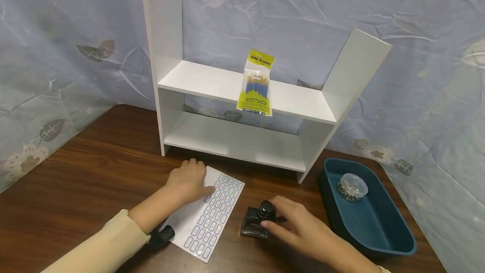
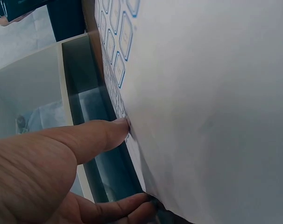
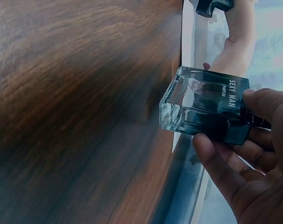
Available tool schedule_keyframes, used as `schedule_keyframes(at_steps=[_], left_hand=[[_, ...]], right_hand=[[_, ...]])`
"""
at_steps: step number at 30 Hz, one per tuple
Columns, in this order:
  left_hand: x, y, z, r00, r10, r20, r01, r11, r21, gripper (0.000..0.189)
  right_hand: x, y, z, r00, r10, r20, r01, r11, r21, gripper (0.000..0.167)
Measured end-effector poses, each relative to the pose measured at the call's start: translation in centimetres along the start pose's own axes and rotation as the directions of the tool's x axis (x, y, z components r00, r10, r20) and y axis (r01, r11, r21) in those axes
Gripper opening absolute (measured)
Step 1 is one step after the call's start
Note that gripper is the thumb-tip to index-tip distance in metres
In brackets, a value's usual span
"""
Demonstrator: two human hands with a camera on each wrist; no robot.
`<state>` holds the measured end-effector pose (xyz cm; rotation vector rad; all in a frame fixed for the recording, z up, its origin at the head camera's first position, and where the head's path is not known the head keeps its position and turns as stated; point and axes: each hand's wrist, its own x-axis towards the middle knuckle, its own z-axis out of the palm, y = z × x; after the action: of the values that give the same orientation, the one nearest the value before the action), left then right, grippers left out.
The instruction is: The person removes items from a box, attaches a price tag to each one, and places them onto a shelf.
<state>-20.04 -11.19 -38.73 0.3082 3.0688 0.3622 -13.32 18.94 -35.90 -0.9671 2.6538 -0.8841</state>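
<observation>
Reads "SEXY MAN" and, beside that, "PARFUM" on the bottle [image 3: 207, 105]. Says "Artist Brushes" at the top of the packet [image 1: 254, 89] and again lower down. Shows perhaps lettering, too small to read, on the sheet [image 1: 211, 212].

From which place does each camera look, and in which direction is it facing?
Head: worn on the head, facing forward and down to the white desktop shelf; left hand, right hand and forearms show.
Left wrist: on that wrist, facing across the label sheet, shelf beyond; left thumb and fingertips show.
Right wrist: on that wrist, facing across the wood-grain table at the perfume bottle; the right hand shows, the left hand behind.
Shared: head and right wrist both show the perfume bottle.
</observation>
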Motion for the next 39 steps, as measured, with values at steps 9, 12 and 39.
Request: schedule_keyframes(at_steps=[9, 12, 39], left_hand=[[0.25, 0.18, -0.54, 0.998, -0.05, 0.033, 0.05, 0.999, -0.006, 0.067], [0.37, 0.17, -0.65, 0.997, -0.067, 0.048, 0.068, 0.997, -0.02, 0.064], [0.44, -0.23, -0.15, 0.994, -0.09, 0.068, 0.097, 0.989, -0.115, 0.045]], right_hand=[[0.11, 0.01, 0.17, 1.0, 0.018, 0.016, -0.018, 1.0, -0.003, 0.034], [0.15, -0.01, 0.18, 1.0, 0.024, 0.016, -0.024, 1.0, -0.002, 0.035], [0.4, -0.11, 0.73, 1.0, 0.018, 0.002, -0.018, 0.999, 0.045, 0.04]])
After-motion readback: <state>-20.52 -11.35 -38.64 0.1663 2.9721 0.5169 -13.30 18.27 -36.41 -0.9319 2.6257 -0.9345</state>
